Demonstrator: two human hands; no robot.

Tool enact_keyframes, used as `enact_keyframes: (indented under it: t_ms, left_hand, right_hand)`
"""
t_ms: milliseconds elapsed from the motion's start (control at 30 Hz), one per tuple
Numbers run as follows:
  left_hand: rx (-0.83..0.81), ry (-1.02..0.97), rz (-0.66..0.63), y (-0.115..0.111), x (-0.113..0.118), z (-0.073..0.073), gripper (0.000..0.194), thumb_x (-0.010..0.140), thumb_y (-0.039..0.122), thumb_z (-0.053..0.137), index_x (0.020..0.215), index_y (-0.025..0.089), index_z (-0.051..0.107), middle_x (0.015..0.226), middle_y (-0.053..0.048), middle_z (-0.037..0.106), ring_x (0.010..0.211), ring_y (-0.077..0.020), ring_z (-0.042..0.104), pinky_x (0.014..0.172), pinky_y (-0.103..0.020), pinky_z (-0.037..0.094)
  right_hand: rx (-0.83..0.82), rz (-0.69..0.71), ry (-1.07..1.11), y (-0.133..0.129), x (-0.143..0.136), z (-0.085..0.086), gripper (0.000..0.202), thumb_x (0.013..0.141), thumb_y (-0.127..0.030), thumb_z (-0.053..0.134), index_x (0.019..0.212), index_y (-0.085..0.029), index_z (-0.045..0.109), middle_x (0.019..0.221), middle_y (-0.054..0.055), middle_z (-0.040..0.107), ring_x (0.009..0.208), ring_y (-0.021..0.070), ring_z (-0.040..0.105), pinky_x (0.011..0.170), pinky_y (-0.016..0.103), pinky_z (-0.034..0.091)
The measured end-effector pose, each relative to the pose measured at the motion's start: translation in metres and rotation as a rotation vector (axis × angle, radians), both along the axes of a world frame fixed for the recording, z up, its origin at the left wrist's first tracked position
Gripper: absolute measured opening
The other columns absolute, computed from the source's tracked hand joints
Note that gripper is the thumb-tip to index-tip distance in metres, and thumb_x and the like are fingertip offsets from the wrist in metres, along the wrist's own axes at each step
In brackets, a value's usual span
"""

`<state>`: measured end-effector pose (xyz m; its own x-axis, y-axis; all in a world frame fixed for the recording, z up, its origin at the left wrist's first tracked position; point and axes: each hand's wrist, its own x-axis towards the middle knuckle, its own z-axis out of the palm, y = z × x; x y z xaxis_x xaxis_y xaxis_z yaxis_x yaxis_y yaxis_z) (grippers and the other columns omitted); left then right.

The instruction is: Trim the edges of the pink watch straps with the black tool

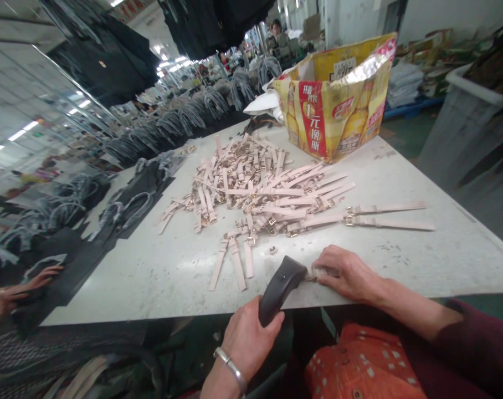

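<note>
My left hand (253, 332), with a silver bangle at the wrist, is wrapped round the lower end of a curved black handheld tool (280, 285). The tool's upper end points right, toward my right hand (345, 271). Between the pinched fingers of my right hand is a small pale strap piece (313, 274), partly hidden by them. Both hands are at the table's front edge. Beyond them lies a large heap of pale pink buckled straps (251, 183). Two straps (393, 223) stretch out to the right of the heap.
A yellow beer carton (338, 105) stands on the white table (152, 282) at the back right. Dark pieces with looped handles (122, 216) lie along the left. Another person's hand (39, 280) is at far left. A grey bin (451, 122) stands beyond the right edge.
</note>
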<state>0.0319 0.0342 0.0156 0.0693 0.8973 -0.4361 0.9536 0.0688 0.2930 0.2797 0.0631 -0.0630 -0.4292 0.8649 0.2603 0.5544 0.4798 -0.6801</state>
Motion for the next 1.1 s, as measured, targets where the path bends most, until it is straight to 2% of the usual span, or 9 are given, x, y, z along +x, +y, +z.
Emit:
enact_keyframes:
  t_ms: [300, 567, 867, 1000, 1100]
  left_hand:
    - [-0.003, 0.075, -0.021, -0.005, 0.003, 0.002, 0.027, 0.078, 0.044, 0.051, 0.085, 0.019, 0.060, 0.076, -0.003, 0.066, 0.071, -0.0153, 0.062, 0.063, -0.022, 0.040]
    - [-0.018, 0.083, -0.027, -0.007, 0.006, 0.000, 0.032, 0.077, 0.048, 0.049, 0.087, 0.020, 0.061, 0.079, -0.004, 0.068, 0.074, -0.0165, 0.063, 0.062, -0.022, 0.040]
    - [0.001, 0.112, -0.028, -0.011, 0.009, -0.002, 0.034, 0.076, 0.052, 0.050, 0.087, 0.023, 0.061, 0.080, -0.003, 0.069, 0.076, -0.0187, 0.065, 0.060, -0.024, 0.040]
    - [0.013, 0.084, -0.032, -0.013, 0.008, -0.005, 0.034, 0.076, 0.052, 0.050, 0.088, 0.023, 0.061, 0.081, -0.003, 0.069, 0.078, -0.0192, 0.065, 0.063, -0.025, 0.042]
    - [0.021, 0.076, -0.036, -0.015, 0.007, -0.008, 0.034, 0.076, 0.052, 0.050, 0.090, 0.023, 0.061, 0.083, -0.003, 0.069, 0.080, -0.0198, 0.065, 0.066, -0.025, 0.043]
  right_hand:
    - [0.133, -0.030, -0.009, -0.003, -0.001, -0.001, 0.017, 0.087, -0.023, 0.051, 0.083, -0.018, 0.067, 0.084, 0.008, 0.059, 0.081, 0.0186, 0.052, 0.070, 0.032, 0.043]
    - [0.023, 0.080, -0.024, -0.004, 0.006, 0.003, 0.018, 0.089, -0.025, 0.048, 0.079, -0.019, 0.062, 0.081, 0.005, 0.054, 0.076, 0.0156, 0.053, 0.067, 0.027, 0.043]
    - [0.009, 0.126, -0.095, -0.002, 0.002, 0.009, 0.013, 0.082, -0.016, 0.050, 0.070, -0.019, 0.045, 0.076, 0.004, 0.050, 0.073, 0.0177, 0.048, 0.066, 0.030, 0.038]
    - [0.046, 0.139, -0.139, -0.001, 0.002, 0.007, 0.016, 0.084, -0.017, 0.047, 0.068, -0.018, 0.046, 0.078, 0.004, 0.052, 0.075, 0.0171, 0.048, 0.070, 0.032, 0.036]
    - [0.074, 0.132, -0.133, 0.002, 0.003, 0.003, 0.020, 0.086, -0.018, 0.046, 0.066, -0.018, 0.046, 0.072, 0.002, 0.051, 0.070, 0.0148, 0.048, 0.072, 0.031, 0.035]
